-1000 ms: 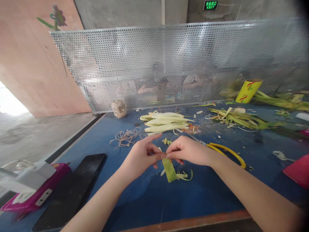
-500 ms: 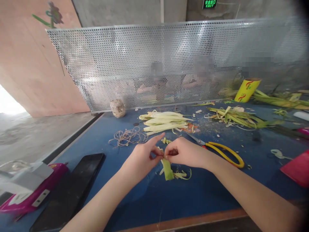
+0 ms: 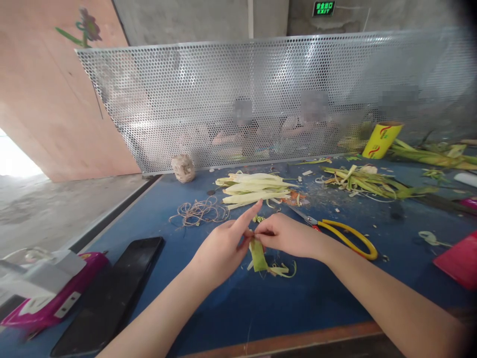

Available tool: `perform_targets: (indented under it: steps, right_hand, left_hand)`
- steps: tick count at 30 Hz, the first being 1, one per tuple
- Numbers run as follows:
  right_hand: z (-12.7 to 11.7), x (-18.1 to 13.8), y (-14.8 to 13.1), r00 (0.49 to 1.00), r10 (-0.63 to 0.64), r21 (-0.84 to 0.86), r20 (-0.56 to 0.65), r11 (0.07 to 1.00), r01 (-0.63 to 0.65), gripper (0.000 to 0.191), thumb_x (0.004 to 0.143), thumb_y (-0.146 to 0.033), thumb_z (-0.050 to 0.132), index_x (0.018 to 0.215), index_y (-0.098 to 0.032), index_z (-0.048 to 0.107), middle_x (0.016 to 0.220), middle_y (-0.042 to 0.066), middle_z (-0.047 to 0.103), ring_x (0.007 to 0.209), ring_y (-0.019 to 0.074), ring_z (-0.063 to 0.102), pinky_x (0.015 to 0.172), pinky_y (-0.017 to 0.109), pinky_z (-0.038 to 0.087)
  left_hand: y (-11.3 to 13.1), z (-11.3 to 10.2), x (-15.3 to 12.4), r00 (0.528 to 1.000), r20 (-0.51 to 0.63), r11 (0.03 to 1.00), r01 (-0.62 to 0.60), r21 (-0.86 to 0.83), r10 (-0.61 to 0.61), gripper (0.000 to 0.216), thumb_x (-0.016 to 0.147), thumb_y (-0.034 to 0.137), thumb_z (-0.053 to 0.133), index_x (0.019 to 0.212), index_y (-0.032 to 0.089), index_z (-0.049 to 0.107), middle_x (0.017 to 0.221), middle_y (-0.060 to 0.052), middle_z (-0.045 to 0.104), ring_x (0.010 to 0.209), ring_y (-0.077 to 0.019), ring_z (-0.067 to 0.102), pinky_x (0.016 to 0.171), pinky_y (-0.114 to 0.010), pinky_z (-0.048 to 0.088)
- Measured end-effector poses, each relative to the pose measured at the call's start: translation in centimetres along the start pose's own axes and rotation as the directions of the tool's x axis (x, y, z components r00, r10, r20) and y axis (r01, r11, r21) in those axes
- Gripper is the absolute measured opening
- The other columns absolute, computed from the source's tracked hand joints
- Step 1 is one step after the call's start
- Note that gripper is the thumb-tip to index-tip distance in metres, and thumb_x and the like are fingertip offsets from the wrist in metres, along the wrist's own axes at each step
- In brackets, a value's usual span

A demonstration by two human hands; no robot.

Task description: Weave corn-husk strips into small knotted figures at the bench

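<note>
By the fingers [image 3: 265, 241] of the left hand [image 3: 219, 253] and the right hand [image 3: 292, 236], the upper end of a green husk strip [image 3: 258, 257] is being pinched, while the left index finger is being held raised. The strip is being held over the desk [image 3: 290, 311], near some thin scraps [image 3: 282, 271]. Beyond the hands, pale husks [image 3: 257, 190] are being seen lying together, with twine [image 3: 197, 213] to their left and yellow-handled scissors [image 3: 330, 224] beside the right wrist.
</note>
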State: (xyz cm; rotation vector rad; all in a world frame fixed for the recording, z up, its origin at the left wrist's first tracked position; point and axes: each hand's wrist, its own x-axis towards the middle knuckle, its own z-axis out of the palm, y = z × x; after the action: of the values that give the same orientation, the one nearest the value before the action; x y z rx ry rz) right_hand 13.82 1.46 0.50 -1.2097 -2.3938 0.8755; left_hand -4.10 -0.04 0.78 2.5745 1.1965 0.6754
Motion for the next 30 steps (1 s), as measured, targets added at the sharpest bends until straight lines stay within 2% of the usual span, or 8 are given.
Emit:
perform_targets:
  steps: [5,10,18,21,23,27,30]
  right_hand:
    - [0.13,0.01,-0.02,0.999,-0.040,-0.060,0.002,0.997,0.040,0.024,0.078,-0.015,0.043,0.054,-0.015,0.049,0.048,-0.004,0.041,0.045,0.0063,0.034,0.046,0.021,0.024]
    - [0.23,0.10,-0.07,1.000,-0.021,-0.090,0.006,0.996,0.021,0.025,0.077,-0.013,0.045,0.052,-0.015,0.045,0.047,-0.006,0.034,0.044,0.0057,0.028,0.045,0.021,0.022]
    - [0.35,0.10,0.05,1.000,-0.008,-0.016,0.029,1.000,0.009,0.019,0.077,-0.014,0.043,0.061,-0.015,0.053,0.055,-0.002,0.051,0.049,0.0074,0.041,0.048,0.020,0.028]
    - [0.16,0.15,0.07,1.000,-0.017,0.073,0.020,0.997,0.016,0.020,0.078,-0.015,0.043,0.061,-0.015,0.054,0.059,-0.002,0.054,0.052,0.0084,0.045,0.052,0.021,0.032]
    - [-0.02,0.18,0.07,1.000,-0.010,0.193,0.026,0.981,0.005,0.022,0.082,-0.022,0.043,0.064,-0.016,0.054,0.061,-0.002,0.054,0.054,0.0085,0.045,0.053,0.021,0.034]
    - [-0.14,0.26,0.07,0.999,-0.004,0.487,0.044,0.873,-0.018,0.024,0.086,-0.034,0.045,0.072,-0.016,0.052,0.062,-0.003,0.050,0.052,0.0070,0.044,0.051,0.021,0.035]
    - [0.08,0.44,0.33,0.999,-0.019,0.610,0.050,0.792,-0.015,0.025,0.084,-0.036,0.049,0.072,-0.015,0.051,0.059,-0.004,0.046,0.049,0.0058,0.043,0.049,0.020,0.034]
  left_hand:
    - [-0.33,0.40,-0.18,0.995,0.059,0.989,-0.091,0.121,0.084,0.064,0.082,0.013,0.039,0.139,0.030,0.017,0.082,-0.003,0.061,0.072,-0.0166,0.058,0.066,-0.028,0.047]
    - [-0.18,0.18,-0.19,0.992,0.113,0.991,-0.072,0.111,0.059,0.064,0.083,0.014,0.039,0.140,0.031,0.014,0.086,-0.003,0.062,0.069,-0.0157,0.058,0.065,-0.027,0.048]
    - [0.07,0.01,-0.34,0.996,0.054,0.989,-0.071,0.133,0.064,0.064,0.081,0.011,0.041,0.139,0.029,0.019,0.084,-0.003,0.061,0.069,-0.0148,0.058,0.062,-0.025,0.047]
    - [0.09,-0.01,-0.41,0.991,-0.007,0.982,-0.131,0.136,0.133,0.063,0.083,0.011,0.039,0.139,0.028,0.017,0.083,-0.003,0.060,0.076,-0.0152,0.057,0.068,-0.026,0.048]
    - [0.00,-0.06,-0.45,0.980,-0.054,0.972,-0.184,0.148,0.193,0.061,0.085,0.012,0.037,0.140,0.026,0.014,0.085,-0.004,0.060,0.080,-0.0154,0.057,0.072,-0.027,0.049]
    - [-0.30,-0.27,-0.51,0.952,-0.116,0.947,-0.260,0.190,0.285,0.064,0.088,0.014,0.035,0.141,0.020,0.000,0.085,-0.005,0.062,0.083,-0.0163,0.058,0.077,-0.029,0.048]
    - [-0.49,-0.46,-0.53,0.933,-0.104,0.918,-0.311,0.248,0.344,0.067,0.088,0.013,0.034,0.141,0.018,-0.008,0.090,-0.007,0.064,0.088,-0.0183,0.058,0.078,-0.030,0.048]
